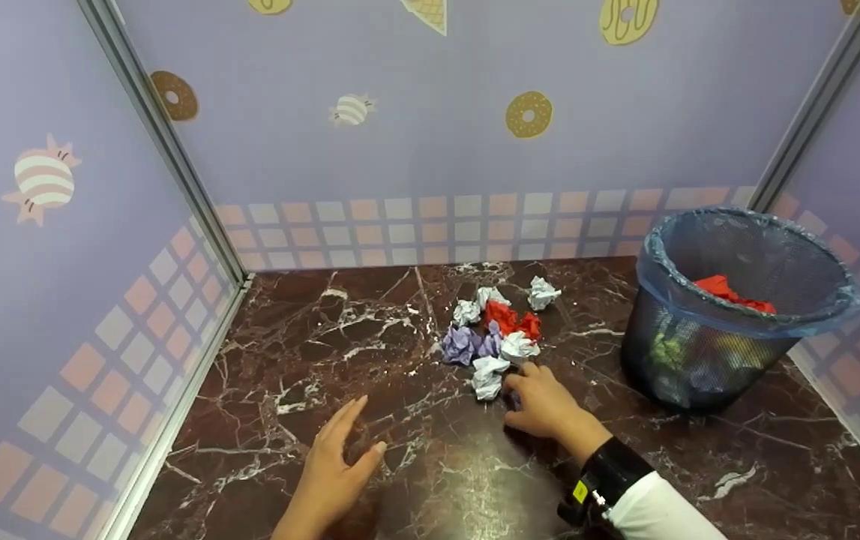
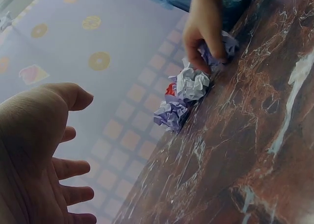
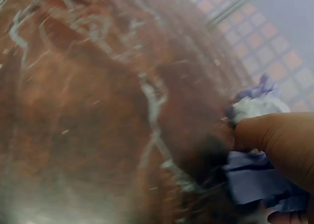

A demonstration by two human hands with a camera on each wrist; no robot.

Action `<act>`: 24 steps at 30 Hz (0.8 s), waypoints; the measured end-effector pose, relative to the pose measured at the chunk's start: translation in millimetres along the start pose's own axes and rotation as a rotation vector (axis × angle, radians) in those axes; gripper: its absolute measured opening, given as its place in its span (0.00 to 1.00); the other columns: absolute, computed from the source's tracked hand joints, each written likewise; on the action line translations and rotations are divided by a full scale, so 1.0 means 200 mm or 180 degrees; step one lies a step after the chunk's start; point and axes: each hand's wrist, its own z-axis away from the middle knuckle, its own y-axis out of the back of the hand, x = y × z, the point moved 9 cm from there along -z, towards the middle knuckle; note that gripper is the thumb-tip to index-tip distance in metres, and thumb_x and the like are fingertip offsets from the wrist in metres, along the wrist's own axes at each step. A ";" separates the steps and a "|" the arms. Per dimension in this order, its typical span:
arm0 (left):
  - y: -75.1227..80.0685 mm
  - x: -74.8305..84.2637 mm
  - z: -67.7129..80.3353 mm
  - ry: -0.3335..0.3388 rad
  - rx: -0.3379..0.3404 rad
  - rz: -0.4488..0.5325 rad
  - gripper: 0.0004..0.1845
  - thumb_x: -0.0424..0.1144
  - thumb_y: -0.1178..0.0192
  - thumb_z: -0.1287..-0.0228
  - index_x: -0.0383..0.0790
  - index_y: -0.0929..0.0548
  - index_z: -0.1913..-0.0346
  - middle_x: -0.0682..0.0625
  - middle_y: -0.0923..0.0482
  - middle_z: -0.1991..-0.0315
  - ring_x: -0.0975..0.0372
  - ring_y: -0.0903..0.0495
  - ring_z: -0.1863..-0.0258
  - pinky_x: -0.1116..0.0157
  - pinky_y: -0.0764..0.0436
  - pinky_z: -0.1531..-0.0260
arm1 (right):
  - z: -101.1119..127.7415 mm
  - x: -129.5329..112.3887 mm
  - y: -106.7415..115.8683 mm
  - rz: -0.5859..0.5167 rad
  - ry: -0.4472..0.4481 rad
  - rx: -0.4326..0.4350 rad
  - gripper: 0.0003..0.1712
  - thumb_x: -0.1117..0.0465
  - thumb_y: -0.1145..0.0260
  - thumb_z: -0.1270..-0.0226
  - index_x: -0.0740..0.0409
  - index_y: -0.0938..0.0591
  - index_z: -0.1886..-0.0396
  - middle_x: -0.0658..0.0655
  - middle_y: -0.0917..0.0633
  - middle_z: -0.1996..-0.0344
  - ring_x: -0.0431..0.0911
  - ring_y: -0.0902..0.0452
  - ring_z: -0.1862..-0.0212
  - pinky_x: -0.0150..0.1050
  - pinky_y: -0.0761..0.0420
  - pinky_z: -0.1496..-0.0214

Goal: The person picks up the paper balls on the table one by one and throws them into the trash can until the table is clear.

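Observation:
My right hand curls its fingers and thumb round a crumpled purple paper ball low over the dark marble surface; in the head view the hand mostly hides this ball. Right beside its fingers lies a white paper ball, part of a loose cluster. Among the cluster are another white ball, purple crumpled paper and red crumpled paper. My left hand is held to the near left of the cluster with spread fingers, touching no paper; its empty palm shows in the left wrist view.
To the right stands a black mesh bin lined with a blue bag, red and yellowish paper inside. One white ball lies at the cluster's far right. Patterned purple panels wall the marble surface at back and sides.

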 end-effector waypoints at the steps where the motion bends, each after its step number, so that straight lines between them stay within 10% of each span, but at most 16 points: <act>1: 0.00 0.00 0.00 -0.0003 0.0007 0.0011 0.38 0.54 0.33 0.42 0.69 0.38 0.29 0.51 0.40 0.27 0.47 0.40 0.29 0.33 0.40 0.38 | 0.01 0.01 -0.01 -0.0001 -0.0014 0.0029 0.20 0.52 0.28 0.60 0.50 0.18 0.63 0.54 0.26 0.62 0.54 0.31 0.61 0.47 0.25 0.63; 24: -0.05 -0.05 0.06 0.0125 0.0002 0.0091 0.36 0.51 0.34 0.40 0.59 0.34 0.29 0.46 0.39 0.28 0.44 0.41 0.29 0.32 0.40 0.39 | -0.04 0.17 -0.08 0.0054 -0.0473 0.0449 0.09 0.67 0.36 0.52 0.47 0.25 0.79 0.49 0.27 0.76 0.51 0.26 0.75 0.46 0.28 0.75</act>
